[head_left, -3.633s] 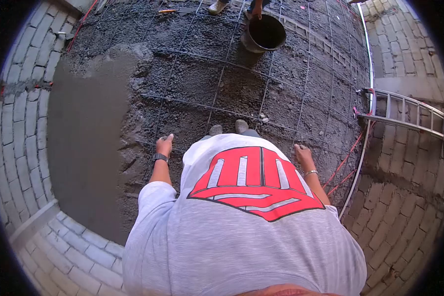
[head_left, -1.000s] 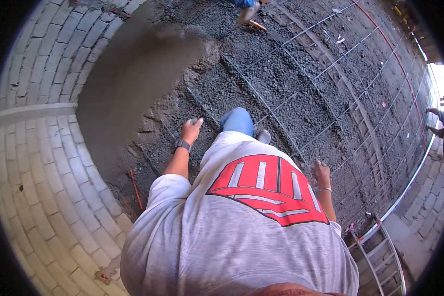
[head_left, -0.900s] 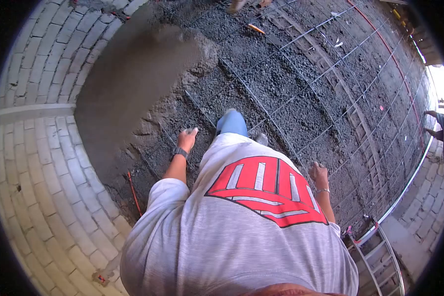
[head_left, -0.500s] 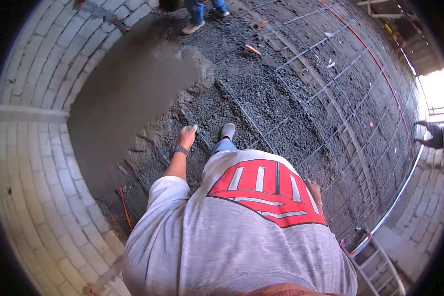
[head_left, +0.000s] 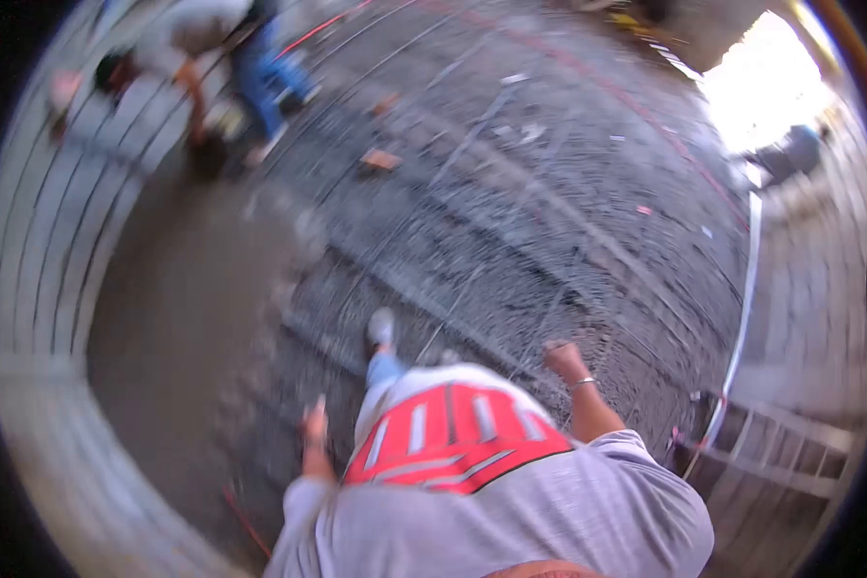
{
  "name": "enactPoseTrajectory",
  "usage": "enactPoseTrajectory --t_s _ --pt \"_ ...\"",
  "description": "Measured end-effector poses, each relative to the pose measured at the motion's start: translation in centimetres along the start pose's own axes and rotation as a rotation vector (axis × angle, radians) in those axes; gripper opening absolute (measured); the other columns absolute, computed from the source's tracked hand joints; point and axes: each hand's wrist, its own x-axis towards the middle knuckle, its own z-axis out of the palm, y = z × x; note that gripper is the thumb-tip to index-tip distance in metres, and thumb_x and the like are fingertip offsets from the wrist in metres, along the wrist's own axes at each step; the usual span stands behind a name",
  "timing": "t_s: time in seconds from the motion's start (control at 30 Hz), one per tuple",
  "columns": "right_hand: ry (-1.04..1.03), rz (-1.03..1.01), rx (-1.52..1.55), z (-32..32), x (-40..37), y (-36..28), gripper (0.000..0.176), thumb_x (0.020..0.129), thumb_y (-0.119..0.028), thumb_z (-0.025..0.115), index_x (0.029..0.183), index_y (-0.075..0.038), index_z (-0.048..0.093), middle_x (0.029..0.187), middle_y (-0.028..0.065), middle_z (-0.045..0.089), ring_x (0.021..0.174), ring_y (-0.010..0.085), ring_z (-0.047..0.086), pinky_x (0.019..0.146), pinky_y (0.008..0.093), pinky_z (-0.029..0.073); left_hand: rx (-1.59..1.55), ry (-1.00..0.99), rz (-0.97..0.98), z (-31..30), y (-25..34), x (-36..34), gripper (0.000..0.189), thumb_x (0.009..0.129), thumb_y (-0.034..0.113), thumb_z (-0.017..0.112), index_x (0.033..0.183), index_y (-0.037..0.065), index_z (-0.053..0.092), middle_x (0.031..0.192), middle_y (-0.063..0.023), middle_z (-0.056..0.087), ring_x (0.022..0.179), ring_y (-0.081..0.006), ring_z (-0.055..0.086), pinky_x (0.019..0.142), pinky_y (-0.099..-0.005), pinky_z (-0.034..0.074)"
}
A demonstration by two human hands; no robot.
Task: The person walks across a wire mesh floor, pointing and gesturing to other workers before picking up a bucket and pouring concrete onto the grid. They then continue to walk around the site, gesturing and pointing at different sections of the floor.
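Note:
My left hand (head_left: 315, 421) hangs low beside my left side, over the dark gravel bed (head_left: 433, 241) near the edge of the wet concrete (head_left: 178, 289). Motion smears its fingers. In front of my torso on the right, my right hand (head_left: 566, 360) swings above the gravel with its fingers curled in, and no object shows in it. A bracelet circles that wrist. Thin rebar (head_left: 472, 284) forms a grid across the gravel. One grey shoe (head_left: 381, 328) of mine is planted forward among the bars.
A bent-over person (head_left: 255, 82) works at the concrete's far edge by the block wall (head_left: 43, 250). Brick pieces (head_left: 381, 159) lie on the gravel. A ladder-like frame (head_left: 780, 443) stands at right, near a pale pipe (head_left: 747, 308). Another person (head_left: 790, 154) is by the bright opening.
My view has turned, bringing the bent person further into sight at upper left. My right hand has swung forward from beside my shirt, while my left hand has dropped back toward my body.

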Motion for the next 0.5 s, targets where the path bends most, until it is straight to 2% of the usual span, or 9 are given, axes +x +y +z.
enactPoseTrajectory --t_s 0.03,0.07,0.13,0.23,0.3,0.33,0.4,0.43,0.5 --pt "0.034 0.06 0.1 -0.2 -1.9 -1.7 0.036 0.077 -0.036 0.061 0.08 0.0 0.062 0.071 0.0147 0.063 0.065 0.0277 0.061 0.061 0.0382 0.047 0.145 0.041 0.062 -0.3 -0.7 -0.3 0.061 0.077 0.052 0.054 0.1 -0.005 0.057 0.094 -0.021 0.061 0.091 -0.0317 0.056 0.084 -0.0404 0.041" --pt "-0.025 0.163 0.008 -2.3 -4.4 -5.7 0.039 0.077 -0.038 0.061 0.083 0.001 0.062 0.077 0.0179 0.064 0.072 0.0308 0.062 0.064 0.0379 0.047 0.293 0.091 0.119 -0.6 -1.4 -0.7 0.065 0.077 0.052 0.054 0.104 -0.008 0.056 0.099 -0.0247 0.059 0.096 -0.0367 0.055 0.087 -0.0422 0.04" --pt "-0.037 0.141 -0.082 -2.8 -5.3 -6.3 0.041 0.078 -0.04 0.058 0.089 0.0 0.063 0.087 0.0209 0.063 0.084 0.0362 0.06 0.074 0.0404 0.047 0.343 0.007 0.161 -1.1 0.1 -1.7 0.06 0.077 0.047 0.057 0.096 -0.01 0.058 0.102 -0.0265 0.058 0.099 -0.0371 0.054 0.087 -0.0413 0.04" --pt "-0.008 0.141 -0.069 -3.2 -6.1 -6.8 0.042 0.078 -0.041 0.057 0.091 -0.001 0.063 0.089 0.022 0.062 0.088 0.0359 0.059 0.079 0.0406 0.046 0.325 -0.077 0.167 -0.9 1.5 -1.5 0.057 0.076 0.043 0.061 0.093 -0.011 0.058 0.102 -0.0274 0.057 0.099 -0.0371 0.054 0.085 -0.0401 0.041" --pt "0.006 0.112 -0.116 -3.5 -6.6 -6.1 0.043 0.078 -0.041 0.057 0.094 -0.002 0.063 0.092 0.0223 0.062 0.091 0.0355 0.059 0.081 0.0403 0.045 0.299 0.145 0.242 0.8 2.8 -0.4 0.049 0.077 0.039 0.062 0.09 -0.009 0.06 0.094 -0.024 0.061 0.09 -0.0353 0.057 0.079 -0.0399 0.043" --pt "0.015 0.114 -0.108 -3.6 -6.6 -6.1 0.043 0.078 -0.041 0.057 0.094 -0.002 0.063 0.092 0.0223 0.062 0.091 0.0355 0.059 0.081 0.0403 0.045 0.3 0.142 0.254 1.1 3.5 0.3 0.049 0.077 0.039 0.062 0.09 -0.009 0.06 0.094 -0.024 0.061 0.09 -0.0353 0.057 0.079 -0.0399 0.043" --pt "0.003 0.173 -0.049 -4.0 -7.7 -7.2 0.043 0.077 -0.042 0.057 0.094 -0.003 0.064 0.095 0.023 0.061 0.094 0.0348 0.058 0.083 0.0398 0.044 0.125 -0.016 0.405 0.7 8.5 -1.9 0.044 0.078 0.038 0.06 0.084 -0.005 0.06 0.085 -0.0202 0.063 0.081 -0.0336 0.058 0.074 -0.0399 0.043" --pt "0.008 0.172 -0.043 -4.3 -8.2 -7.6 0.043 0.077 -0.042 0.057 0.094 -0.003 0.064 0.095 0.023 0.061 0.094 0.0348 0.058 0.083 0.0398 0.044 0.096 0.009 0.421 1.6 8.5 0.1 0.039 0.079 0.036 0.06 0.08 -0.003 0.059 0.08 -0.0176 0.063 0.076 -0.033 0.058 0.072 -0.0391 0.043" --pt "0.071 0.152 -0.073 -4.6 -9.0 -8.4 0.044 0.077 -0.042 0.057 0.094 -0.002 0.063 0.094 0.023 0.061 0.093 0.0354 0.058 0.082 0.0394 0.045 0.123 0.016 0.447 0.7 14.9 -5.7 0.038 0.08 0.035 0.059 0.079 -0.003 0.059 0.079 -0.0172 0.063 0.075 -0.0323 0.058 0.071 -0.0379 0.043"
